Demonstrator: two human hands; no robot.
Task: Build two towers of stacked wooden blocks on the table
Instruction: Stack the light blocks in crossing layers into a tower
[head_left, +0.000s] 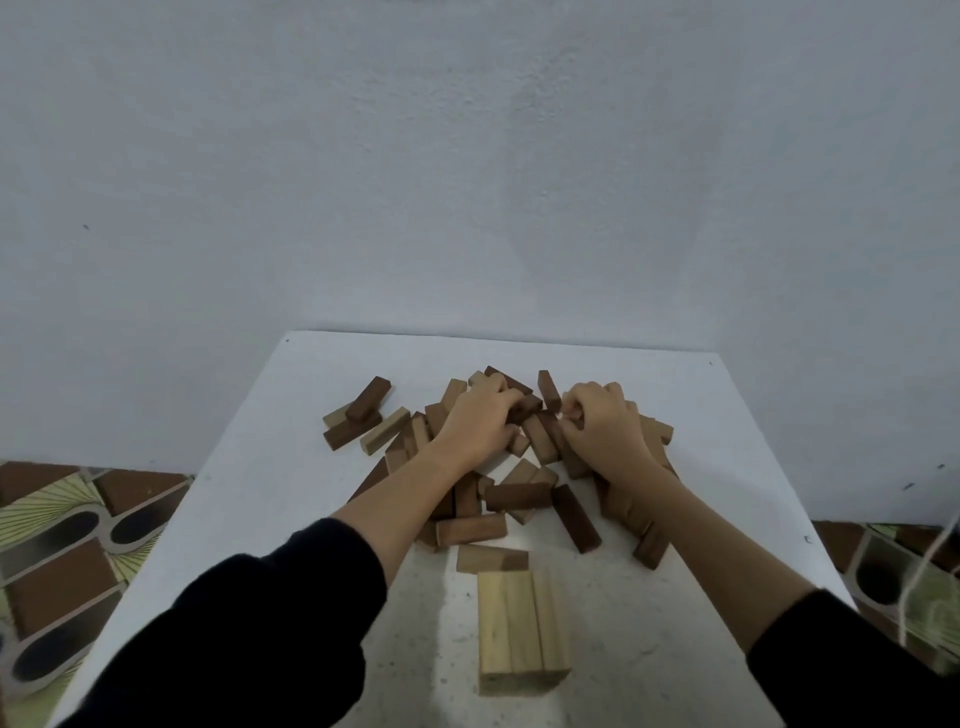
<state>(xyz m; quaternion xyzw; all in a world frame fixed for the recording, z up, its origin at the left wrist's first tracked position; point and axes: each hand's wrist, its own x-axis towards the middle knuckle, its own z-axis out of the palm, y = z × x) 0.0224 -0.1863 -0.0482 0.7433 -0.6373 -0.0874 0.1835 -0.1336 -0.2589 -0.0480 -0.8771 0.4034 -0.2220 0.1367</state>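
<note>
Both my hands are in the block pile (498, 467) mid-table (260, 467). My left hand (480, 418) curls round a dark block (524, 408); my right hand (600, 423) is curled, its hold hidden. Three pale blocks (522, 631) lie side by side nearest me.

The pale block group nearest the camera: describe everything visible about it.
The pale block group is three light, yellowish wooden blocks laid side by side, long sides touching, forming a flat square layer on the white table. Grain lines run lengthwise. It sits nearer the camera than the loose pile, apart from it, and neither hand touches it.
</note>
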